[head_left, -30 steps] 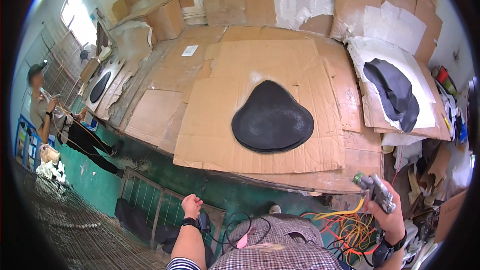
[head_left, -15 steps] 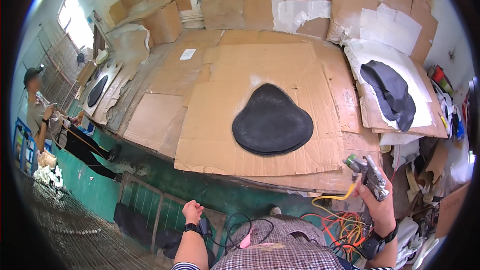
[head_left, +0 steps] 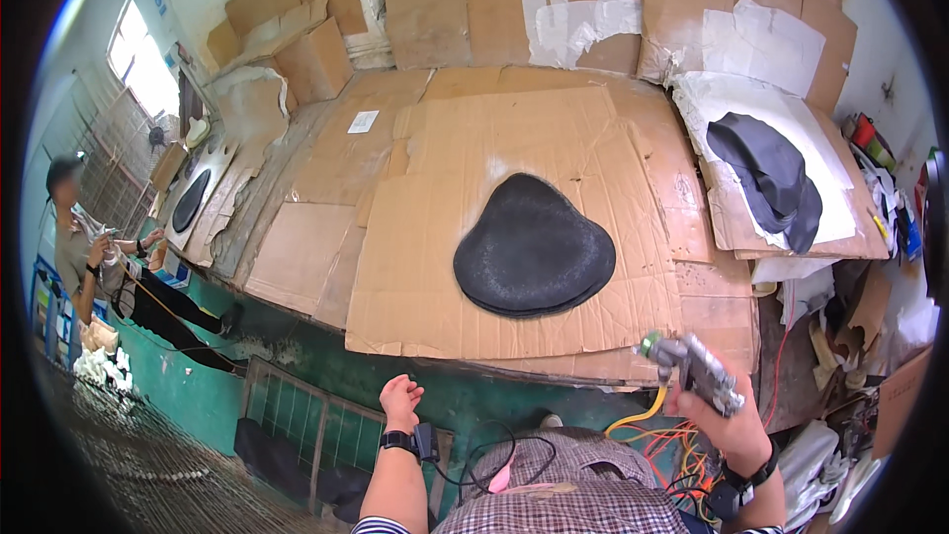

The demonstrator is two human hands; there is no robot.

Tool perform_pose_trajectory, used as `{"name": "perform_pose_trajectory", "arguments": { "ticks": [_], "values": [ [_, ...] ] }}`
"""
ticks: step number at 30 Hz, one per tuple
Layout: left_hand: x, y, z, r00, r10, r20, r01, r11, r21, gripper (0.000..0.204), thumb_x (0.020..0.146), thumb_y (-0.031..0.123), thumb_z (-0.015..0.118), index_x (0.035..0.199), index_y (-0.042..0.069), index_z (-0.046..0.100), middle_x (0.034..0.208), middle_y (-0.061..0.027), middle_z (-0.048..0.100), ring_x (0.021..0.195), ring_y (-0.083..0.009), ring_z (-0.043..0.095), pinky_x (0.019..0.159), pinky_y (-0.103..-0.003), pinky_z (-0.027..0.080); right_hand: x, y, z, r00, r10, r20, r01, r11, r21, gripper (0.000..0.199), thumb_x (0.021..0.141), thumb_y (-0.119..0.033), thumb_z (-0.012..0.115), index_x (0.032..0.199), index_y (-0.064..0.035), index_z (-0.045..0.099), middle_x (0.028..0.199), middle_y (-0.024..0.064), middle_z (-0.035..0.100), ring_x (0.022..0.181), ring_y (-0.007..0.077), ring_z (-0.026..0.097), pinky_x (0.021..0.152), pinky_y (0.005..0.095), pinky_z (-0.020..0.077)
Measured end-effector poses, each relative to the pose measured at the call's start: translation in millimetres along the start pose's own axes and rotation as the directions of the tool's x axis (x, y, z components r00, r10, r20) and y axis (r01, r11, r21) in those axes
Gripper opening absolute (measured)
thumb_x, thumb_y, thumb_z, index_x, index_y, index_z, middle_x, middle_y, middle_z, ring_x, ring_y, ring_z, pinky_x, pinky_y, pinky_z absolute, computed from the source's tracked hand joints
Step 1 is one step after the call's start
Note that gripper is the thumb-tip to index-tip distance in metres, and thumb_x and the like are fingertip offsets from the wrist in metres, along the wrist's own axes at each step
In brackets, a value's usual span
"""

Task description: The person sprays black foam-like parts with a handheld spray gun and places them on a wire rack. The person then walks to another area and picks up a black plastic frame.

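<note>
My right hand (head_left: 727,425) is wrapped round a paint-smeared metal spray gun (head_left: 697,371), which points left and has a green cap. A yellow hose (head_left: 638,422) runs down from the gun. Beyond it, a black rounded-triangular pad (head_left: 534,249) lies flat on the cardboard-covered table (head_left: 415,307), apart from both hands; its lower edge looks layered. My left hand (head_left: 400,399) hangs in front of the table's near edge, fingers curled in and nothing visible in them. Each wrist wears a black strap, with a small box and cable at the left one.
Crumpled black sheets (head_left: 766,173) lie on a white-topped board at the right. Tangled orange and yellow hoses (head_left: 682,470) are on the floor beside me. A metal wire frame (head_left: 297,415) stands below left. Another person (head_left: 79,257) works at the far left near a black pad (head_left: 192,201).
My right hand has brought the spray gun leftward and slightly lower. My left hand has risen a little and shifted right. The black pad stays in place on the cardboard.
</note>
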State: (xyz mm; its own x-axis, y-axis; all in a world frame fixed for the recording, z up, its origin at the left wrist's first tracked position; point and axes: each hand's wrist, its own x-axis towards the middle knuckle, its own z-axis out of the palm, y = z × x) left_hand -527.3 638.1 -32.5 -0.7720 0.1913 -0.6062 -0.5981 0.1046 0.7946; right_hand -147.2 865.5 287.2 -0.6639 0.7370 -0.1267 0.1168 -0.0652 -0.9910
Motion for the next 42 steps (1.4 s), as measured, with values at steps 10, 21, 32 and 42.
{"name": "perform_pose_trajectory", "arguments": {
  "ticks": [10,21,32,42],
  "values": [
    [-5,12,43,0.995,0.094,0.013,-0.095,0.993,0.073,0.013,0.081,0.003,0.054,0.095,0.004,0.057,0.073,-0.0048,0.059,0.059,-0.0150,0.058,0.054,-0.025,0.046,-4,2,-47,0.984,-0.017,-0.178,-0.004,0.993,-0.118,0.051,0.082,-0.010,0.065,0.126,0.0025,0.043,0.093,0.0050,0.057,0.077,0.0087,0.056,0.067,0.0242,0.0501],
    [61,32,142,0.899,0.400,0.178,-0.436,0.776,0.456,0.015,0.076,0.005,0.058,0.089,0.001,0.063,0.074,-0.0068,0.061,0.069,-0.0153,0.058,0.062,-0.027,0.046,-4,-21,-67,0.999,0.026,0.041,-0.020,0.988,-0.151,0.047,0.080,-0.007,0.066,0.123,0.0010,0.048,0.094,0.0045,0.060,0.081,0.0087,0.054,0.074,0.0244,0.0460],
    [58,52,212,0.849,0.444,0.288,-0.496,0.476,0.727,0.022,0.076,0.011,0.057,0.095,0.004,0.065,0.086,-0.0124,0.067,0.082,-0.0257,0.063,0.077,-0.035,0.049,8,-21,-63,0.997,0.027,0.067,-0.026,1.000,-0.017,0.048,0.078,-0.002,0.066,0.123,0.0019,0.048,0.091,0.0040,0.059,0.078,0.0077,0.053,0.070,0.0227,0.0451],
    [71,36,232,0.815,0.503,0.286,-0.467,0.278,0.840,0.032,0.077,0.012,0.059,0.108,0.005,0.062,0.101,-0.0173,0.064,0.097,-0.0324,0.061,0.084,-0.040,0.048,-22,-3,-95,0.992,0.122,-0.044,-0.126,0.987,-0.098,0.052,0.075,0.000,0.067,0.123,0.0034,0.047,0.089,0.0068,0.060,0.077,0.0113,0.057,0.069,0.0259,0.0482]
  ]
}}
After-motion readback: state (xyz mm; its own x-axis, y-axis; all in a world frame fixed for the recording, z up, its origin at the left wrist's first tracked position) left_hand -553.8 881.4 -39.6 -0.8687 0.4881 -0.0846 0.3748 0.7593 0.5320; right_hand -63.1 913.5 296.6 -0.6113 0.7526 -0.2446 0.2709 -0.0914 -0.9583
